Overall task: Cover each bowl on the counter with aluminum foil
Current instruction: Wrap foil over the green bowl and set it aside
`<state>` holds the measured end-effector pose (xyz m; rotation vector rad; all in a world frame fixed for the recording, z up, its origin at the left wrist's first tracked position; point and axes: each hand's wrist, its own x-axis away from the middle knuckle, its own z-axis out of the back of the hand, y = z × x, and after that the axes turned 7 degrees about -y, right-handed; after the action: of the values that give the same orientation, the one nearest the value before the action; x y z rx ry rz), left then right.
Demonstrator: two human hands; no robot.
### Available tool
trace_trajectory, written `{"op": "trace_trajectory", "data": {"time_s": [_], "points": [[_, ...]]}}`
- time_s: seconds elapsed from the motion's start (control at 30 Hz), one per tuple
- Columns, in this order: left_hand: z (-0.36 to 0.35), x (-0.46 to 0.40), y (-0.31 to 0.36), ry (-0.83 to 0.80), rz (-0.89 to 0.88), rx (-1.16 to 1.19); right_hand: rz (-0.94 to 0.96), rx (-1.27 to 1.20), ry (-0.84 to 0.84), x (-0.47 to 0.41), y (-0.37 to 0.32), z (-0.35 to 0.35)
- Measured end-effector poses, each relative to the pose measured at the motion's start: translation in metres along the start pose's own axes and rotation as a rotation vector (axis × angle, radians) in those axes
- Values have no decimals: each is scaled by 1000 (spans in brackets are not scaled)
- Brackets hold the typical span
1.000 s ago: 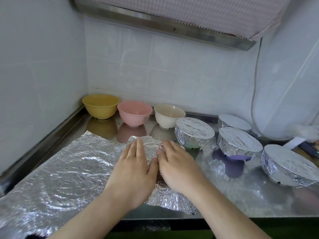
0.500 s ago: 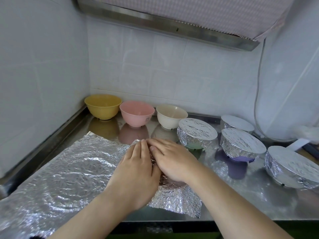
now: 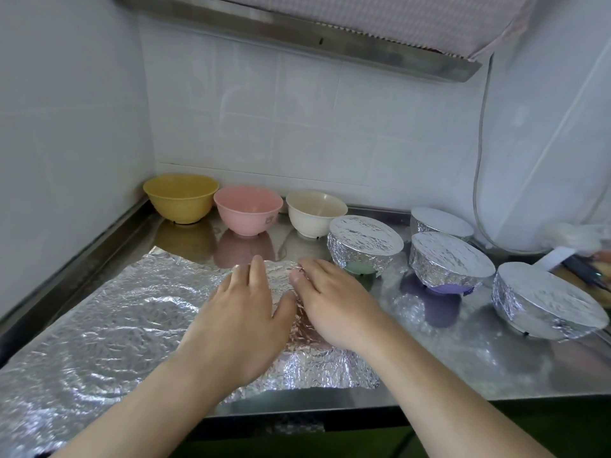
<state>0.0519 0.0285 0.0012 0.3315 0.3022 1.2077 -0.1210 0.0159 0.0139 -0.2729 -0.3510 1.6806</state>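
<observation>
1. Foil sheet (image 3: 109, 328) is spread flat and crinkly across the front of the steel counter (image 3: 463, 352), running from the left corner to just in front of the green foil-topped bowl (image 3: 363, 246).
2. Left hand (image 3: 241, 322) is laid palm-down on the sheet's right part, fingers straight and close together, thumb angled out to the right. Nothing is gripped, it's only pressed flat.
3. Right hand (image 3: 334, 309) is set just right of the left hand, also palm-down on the foil, fingers pointed up-left. Whether the fingertips are pinching the foil edge can't be told, tbh.
4. Both forearms are brought in from the bottom edge and angled toward each other.
5. Behind the sheet, three uncovered bowls are lined up against the wall: yellow bowl (image 3: 180, 198), pink bowl (image 3: 248, 209), cream bowl (image 3: 314, 213).
6. Right of the sheet, more foil-covered bowls are seen: purple bowl (image 3: 449, 259), back bowl (image 3: 439, 223), and a far-right one (image 3: 545, 299).
</observation>
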Motion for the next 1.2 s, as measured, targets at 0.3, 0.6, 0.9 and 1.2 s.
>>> {"op": "trace_trajectory", "data": {"time_s": [0.3, 0.6, 0.9, 1.2], "points": [[-5, -14, -22, -7, -123, 30, -60, -25, 49, 18, -9, 9], [-1, -1, -3, 80, -112, -55, -161, -9, 128, 19, -9, -15], [-8, 6, 3, 54, -58, -39, -127, -162, 128, 30, -11, -7], [-6, 13, 7, 96, -51, -87, -107, -45, 212, 35, -15, -21]]}}
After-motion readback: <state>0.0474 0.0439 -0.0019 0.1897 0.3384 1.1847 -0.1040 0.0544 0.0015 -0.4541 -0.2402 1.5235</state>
